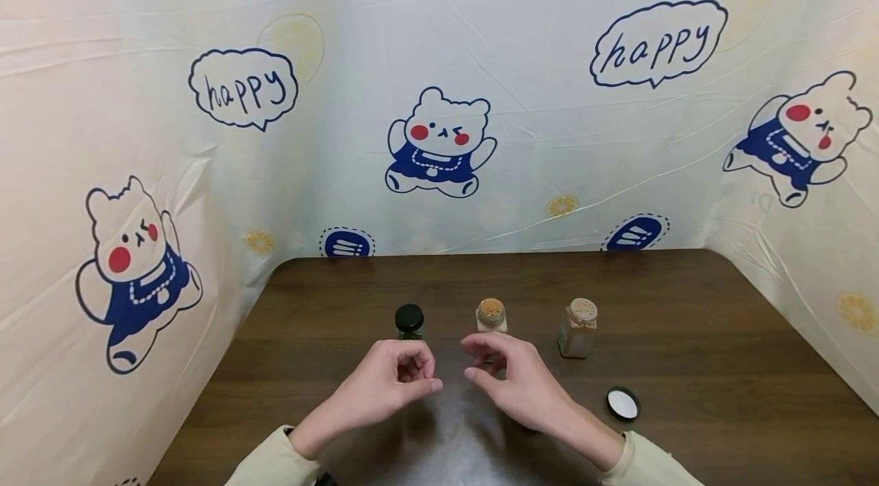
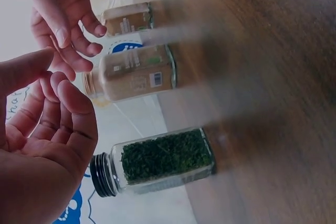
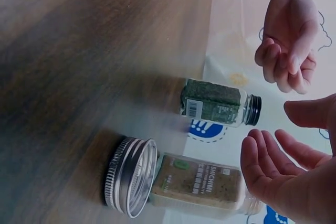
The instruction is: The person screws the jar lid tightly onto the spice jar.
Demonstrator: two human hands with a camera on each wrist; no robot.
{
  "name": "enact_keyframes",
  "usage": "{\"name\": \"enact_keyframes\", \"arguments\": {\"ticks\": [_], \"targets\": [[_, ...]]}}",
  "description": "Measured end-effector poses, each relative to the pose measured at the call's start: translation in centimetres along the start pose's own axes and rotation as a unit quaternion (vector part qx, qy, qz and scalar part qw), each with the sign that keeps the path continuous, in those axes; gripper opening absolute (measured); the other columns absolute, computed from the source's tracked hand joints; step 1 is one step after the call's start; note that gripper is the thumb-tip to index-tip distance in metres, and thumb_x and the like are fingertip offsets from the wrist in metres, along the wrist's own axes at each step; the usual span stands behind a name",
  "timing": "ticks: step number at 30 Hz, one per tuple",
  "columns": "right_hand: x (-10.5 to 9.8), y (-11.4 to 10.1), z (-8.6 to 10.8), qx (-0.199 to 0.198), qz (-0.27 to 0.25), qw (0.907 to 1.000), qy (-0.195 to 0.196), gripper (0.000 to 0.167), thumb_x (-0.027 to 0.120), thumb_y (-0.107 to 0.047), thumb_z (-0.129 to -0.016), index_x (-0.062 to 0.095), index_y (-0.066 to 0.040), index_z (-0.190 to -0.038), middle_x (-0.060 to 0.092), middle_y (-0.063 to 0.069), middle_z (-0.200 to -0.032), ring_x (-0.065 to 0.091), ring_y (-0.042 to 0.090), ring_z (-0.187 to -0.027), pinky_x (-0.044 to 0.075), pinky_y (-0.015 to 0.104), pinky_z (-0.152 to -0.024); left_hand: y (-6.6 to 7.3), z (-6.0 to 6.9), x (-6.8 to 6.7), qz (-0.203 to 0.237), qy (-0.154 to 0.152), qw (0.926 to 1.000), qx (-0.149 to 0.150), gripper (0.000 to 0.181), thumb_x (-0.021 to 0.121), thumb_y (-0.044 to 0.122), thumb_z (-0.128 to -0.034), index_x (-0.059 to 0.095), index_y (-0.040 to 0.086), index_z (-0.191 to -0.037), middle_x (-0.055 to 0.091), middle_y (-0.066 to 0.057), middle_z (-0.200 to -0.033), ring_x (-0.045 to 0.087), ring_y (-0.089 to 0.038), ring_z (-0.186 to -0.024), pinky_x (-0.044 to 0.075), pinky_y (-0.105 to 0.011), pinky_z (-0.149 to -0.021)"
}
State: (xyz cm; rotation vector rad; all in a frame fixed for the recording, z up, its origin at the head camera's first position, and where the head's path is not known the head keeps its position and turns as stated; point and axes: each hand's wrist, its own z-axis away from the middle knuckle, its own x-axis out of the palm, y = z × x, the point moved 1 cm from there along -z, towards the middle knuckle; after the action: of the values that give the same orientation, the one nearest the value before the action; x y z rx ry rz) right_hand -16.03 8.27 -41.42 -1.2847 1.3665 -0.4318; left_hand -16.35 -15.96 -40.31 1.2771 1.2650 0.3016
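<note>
My left hand point(image 1: 391, 379) hovers above the table in front of a glass jar of dried green herb point(image 2: 165, 157) with a black screw cap point(image 1: 410, 317). Its fingers are loosely bent, the thumb close to the fingertips, and nothing is between them. Facing it, my right hand point(image 1: 515, 379) is in the air, fingers relaxed and slightly bent, holding nothing. Behind the right hand stands a capless jar of beige powder point(image 2: 139, 74) with an orange-dusted shaker top point(image 1: 491, 309). Another capless jar, with brownish powder point(image 1: 577, 335), stands farther right. All three jars are upright.
A black lid point(image 1: 623, 403) lies on the table at the right, its white liner facing up. The right wrist view shows a silver-threaded lid point(image 3: 131, 177) in front of a jar. A patterned curtain point(image 1: 439, 36) encloses the brown table point(image 1: 330, 288) on three sides.
</note>
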Motion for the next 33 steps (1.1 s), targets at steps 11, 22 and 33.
{"name": "enact_keyframes", "arguments": {"ticks": [11, 22, 33], "targets": [[-0.2, 0.2, 0.6, -0.001, 0.003, 1.0, 0.0, 0.026, 0.077, -0.007, -0.097, 0.072, -0.008, -0.123, 0.072, 0.0, -0.114, 0.069, 0.013, -0.091, 0.06, 0.033, -0.081, 0.0, -0.1, 0.7, -0.003, 0.004, 0.9999, -0.011, 0.022, 0.082, 0.012, -0.093, 0.065, 0.02, -0.083, 0.061, 0.007, -0.074, 0.054, -0.006, -0.063, 0.047, -0.022, -0.057], [-0.5, 0.9, 1.6, 0.003, 0.023, 0.9997, 0.004, 0.028, 0.077, -0.002, -0.094, 0.072, -0.011, -0.121, 0.071, -0.005, -0.11, 0.068, 0.011, -0.09, 0.059, 0.033, -0.079, -0.1, -0.5, 1.5, 0.002, 0.003, 0.9998, -0.02, 0.02, 0.082, 0.015, -0.0936, 0.065, 0.02, -0.083, 0.062, 0.008, -0.075, 0.054, -0.006, -0.064, 0.047, -0.022, -0.058], [-1.1, 1.3, 2.3, 0.013, 0.025, 0.9995, 0.014, 0.028, 0.078, -0.004, -0.094, 0.073, -0.014, -0.12, 0.072, -0.007, -0.111, 0.068, 0.011, -0.091, 0.059, 0.032, -0.079, -0.1, -0.9, 2.3, 0.002, 0.005, 0.9994, -0.035, 0.016, 0.082, 0.012, -0.093, 0.068, 0.019, -0.088, 0.065, 0.008, -0.079, 0.06, -0.008, -0.07, 0.053, -0.025, -0.063]]}}
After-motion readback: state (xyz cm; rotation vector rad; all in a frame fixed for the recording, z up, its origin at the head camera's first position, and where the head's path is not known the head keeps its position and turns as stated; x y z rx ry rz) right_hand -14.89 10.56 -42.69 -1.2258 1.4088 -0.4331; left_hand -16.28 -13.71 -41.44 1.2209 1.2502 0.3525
